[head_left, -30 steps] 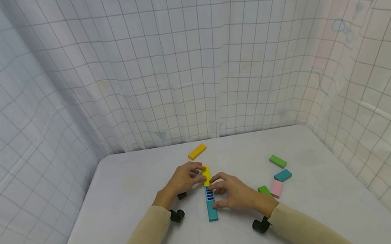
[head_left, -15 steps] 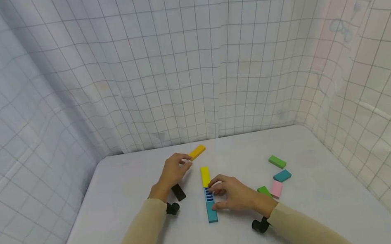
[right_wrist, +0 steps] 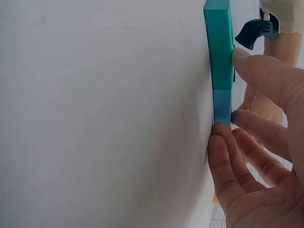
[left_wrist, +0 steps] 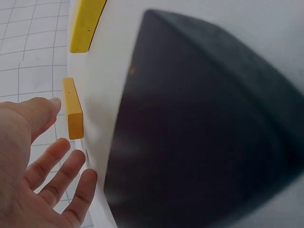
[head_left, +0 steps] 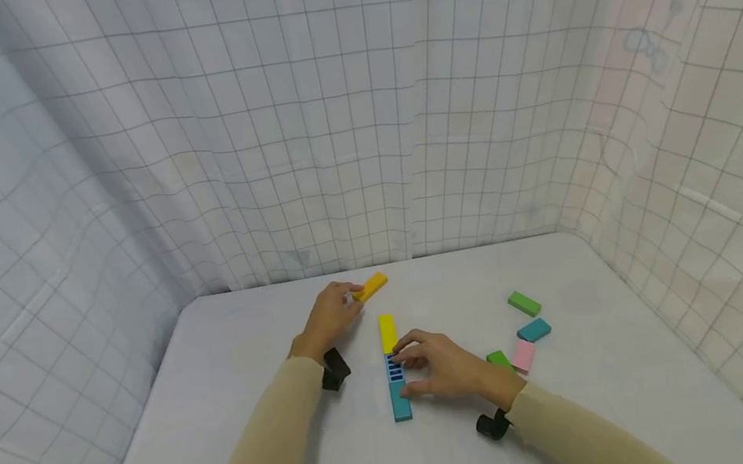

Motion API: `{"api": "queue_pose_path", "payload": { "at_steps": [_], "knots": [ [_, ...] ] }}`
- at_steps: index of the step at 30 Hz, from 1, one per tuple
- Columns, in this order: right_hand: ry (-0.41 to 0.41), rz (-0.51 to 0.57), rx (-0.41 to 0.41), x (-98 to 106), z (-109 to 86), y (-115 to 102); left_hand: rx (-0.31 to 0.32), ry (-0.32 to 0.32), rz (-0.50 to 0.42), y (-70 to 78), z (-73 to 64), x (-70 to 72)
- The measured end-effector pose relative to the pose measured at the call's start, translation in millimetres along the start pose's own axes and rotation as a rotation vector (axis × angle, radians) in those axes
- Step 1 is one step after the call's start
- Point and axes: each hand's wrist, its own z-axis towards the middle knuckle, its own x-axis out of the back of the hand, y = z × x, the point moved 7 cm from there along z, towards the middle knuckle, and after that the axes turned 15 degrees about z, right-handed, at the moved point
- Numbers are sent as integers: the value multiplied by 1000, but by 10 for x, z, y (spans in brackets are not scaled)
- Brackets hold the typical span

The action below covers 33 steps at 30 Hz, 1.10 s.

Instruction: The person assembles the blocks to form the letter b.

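My left hand [head_left: 330,315] reaches to the near end of an orange-yellow block [head_left: 373,285] at the back of the table. In the left wrist view, its thumb and spread fingers stand on either side of that block [left_wrist: 73,111], with gaps showing. A row runs front to back: a teal block [head_left: 401,407], a light blue slotted block [head_left: 394,372] and a yellow block [head_left: 388,331]. My right hand [head_left: 442,365] rests beside the row, relaxed fingertips at the blue block and thumb at the teal one [right_wrist: 219,52].
A black block [head_left: 336,363] lies under the left wrist, looming large in the left wrist view. To the right lie a green block [head_left: 524,303], a second teal block [head_left: 534,330], a pink block [head_left: 523,356] and another green block [head_left: 500,360]. Gridded white curtains surround the table.
My left hand has left the yellow block in the row and moved back and left to the orange-yellow block. The right hand has stayed beside the row.
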Motion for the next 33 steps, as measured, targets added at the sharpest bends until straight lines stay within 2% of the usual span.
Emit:
{"api": "queue_pose_path", "payload": {
  "at_steps": [10, 21, 25, 28, 33],
  "knots": [
    [11, 1, 3, 7, -3, 8, -13, -62, 109, 45, 41, -91],
    [7, 10, -8, 8, -9, -12, -96, -18, 147, 59, 54, -94],
    [8, 13, -21, 16, -2, -4, -111, -25, 169, 97, 69, -113],
    [6, 19, -26, 20, 8, -5, -110, -31, 158, 123, 50, -109],
    [2, 15, -25, 21, 17, -8, -152, -11, 137, 183, 15, -79]
  ]
}}
